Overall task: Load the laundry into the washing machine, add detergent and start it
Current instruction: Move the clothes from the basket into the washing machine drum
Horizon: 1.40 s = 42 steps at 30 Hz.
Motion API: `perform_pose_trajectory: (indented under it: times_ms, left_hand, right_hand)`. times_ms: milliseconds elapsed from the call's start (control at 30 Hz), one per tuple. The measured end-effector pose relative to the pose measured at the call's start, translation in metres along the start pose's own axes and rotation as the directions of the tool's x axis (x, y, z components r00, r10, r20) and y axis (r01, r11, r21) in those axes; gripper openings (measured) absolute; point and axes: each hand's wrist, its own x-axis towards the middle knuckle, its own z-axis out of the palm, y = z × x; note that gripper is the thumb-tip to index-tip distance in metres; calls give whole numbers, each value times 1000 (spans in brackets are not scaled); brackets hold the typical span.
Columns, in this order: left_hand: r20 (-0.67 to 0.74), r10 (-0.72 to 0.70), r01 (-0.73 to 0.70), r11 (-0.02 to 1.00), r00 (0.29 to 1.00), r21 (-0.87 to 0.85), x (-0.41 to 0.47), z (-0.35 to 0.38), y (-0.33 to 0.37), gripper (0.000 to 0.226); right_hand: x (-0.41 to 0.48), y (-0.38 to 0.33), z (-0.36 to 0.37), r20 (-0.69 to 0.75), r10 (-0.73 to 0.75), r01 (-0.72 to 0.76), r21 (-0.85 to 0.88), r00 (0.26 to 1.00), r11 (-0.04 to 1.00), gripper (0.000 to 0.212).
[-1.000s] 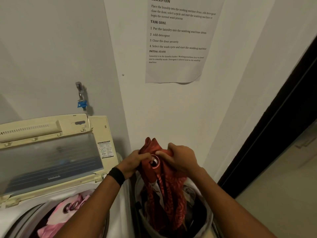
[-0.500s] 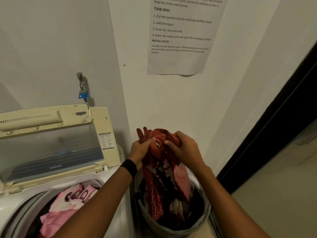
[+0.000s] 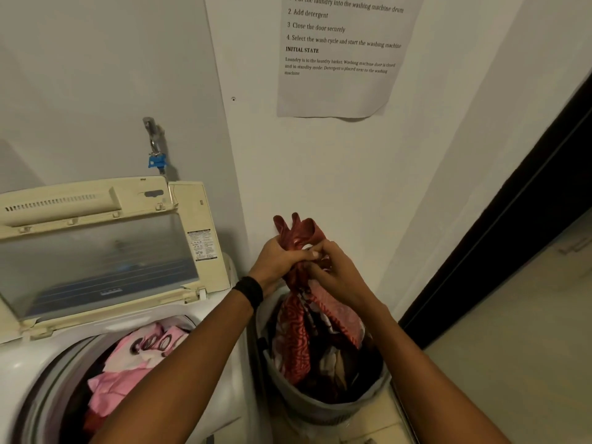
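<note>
Both hands have drawn closer together: left hand (image 3: 282,259) and right hand (image 3: 336,274) each clamp the bunched red cloth (image 3: 293,334), which hangs into the basket (image 3: 323,408), right of the open washing machine (image 3: 32,357) containing pink laundry (image 3: 128,379).

The red cloth (image 3: 293,328) you hold is thin patterned fabric with a faint sheen. The pink laundry (image 3: 128,376) in the drum looks soft and matt. The washing machine (image 3: 19,363) has a smooth, glossy white plastic body. Its lid (image 3: 96,261) is yellowed plastic round a cloudy translucent pane. The tap (image 3: 150,129) is shiny metal, and the sheet (image 3: 336,91) is matt paper.
</note>
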Motion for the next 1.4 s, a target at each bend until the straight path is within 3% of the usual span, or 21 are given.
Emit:
perform_pose_trajectory:
  times_ms: [133, 333, 467, 533, 600, 633, 700, 767, 800, 900, 967, 1033, 1100, 1133, 1233, 1333, 1400]
  left_hand:
    - [11, 58, -59, 988, 998, 145, 4, -3, 9, 47]
    - [49, 40, -50, 974, 998, 223, 7, 4, 29, 46]
    - [12, 57, -59, 979, 998, 196, 6, 14, 59, 34]
    - [6, 66, -66, 986, 998, 155, 6, 19, 76, 29]
    - [46, 52, -56, 993, 998, 108, 0, 27, 94, 29]
    - [72, 44, -51, 995, 996, 89, -3, 32, 103, 31]
    - [105, 59, -65, 997, 993, 50, -11, 42, 122, 32]
    - [90, 107, -109, 994, 990, 16, -14, 45, 143, 32]
    - [67, 131, -131, 991, 989, 2, -14, 43, 152, 32]
    - [-25, 184, -185, 981, 983, -53, -15, 26, 168, 35]
    - [-98, 264, -262, 965, 960, 32, -11, 11, 164, 38]
    - [-163, 383, -307, 882, 909, 359, -3, -4, 150, 45]
    - [-211, 472, -182, 658, 856, 731, 6, -12, 131, 55]
    - [-213, 500, -116, 547, 839, 829, 8, -13, 121, 55]
    - [-164, 537, -58, 372, 827, 926, 9, -9, 89, 46]
    - [-99, 572, -148, 369, 814, 918, 13, -1, 53, 29]
    - [-25, 540, -313, 523, 841, 793, 15, 3, 40, 30]
  right_hand:
    - [-14, 2, 0, -165, -71, 75, 20, 984, 997, 24]
    - [-26, -2, 6, -409, -106, 152, 81, 906, 985, 35]
    - [-29, 0, 18, -488, -133, 176, 44, 863, 983, 94]
    - [-26, 9, 24, -533, -10, 50, 62, 846, 997, 123]
    - [-19, 17, 31, -459, 158, -126, 101, 874, 987, 134]
    - [-17, 23, 35, -383, 239, -199, 141, 892, 970, 130]
    - [-15, 31, 39, -195, 345, -291, 258, 918, 921, 101]
    - [-17, 48, 43, -31, 347, -324, 291, 937, 900, 62]
    - [-21, 57, 44, 14, 342, -333, 257, 940, 907, 52]
    - [-40, 83, 42, 142, 403, -424, 184, 904, 887, 53]
    - [-57, 85, 35, 72, 457, -463, 172, 886, 870, 42]
    - [-68, 76, 23, -69, 442, -426, 171, 894, 888, 36]
    - [-64, 60, 8, -162, 362, -330, 193, 918, 924, 42]
    - [-57, 47, 1, -191, 327, -295, 177, 925, 939, 44]
    - [-28, 5, -17, -270, 228, -200, 127, 936, 971, 46]
    - [1, -30, -31, -305, 113, -88, 95, 946, 992, 48]
    - [20, -51, -36, -299, 68, -51, 65, 952, 997, 42]
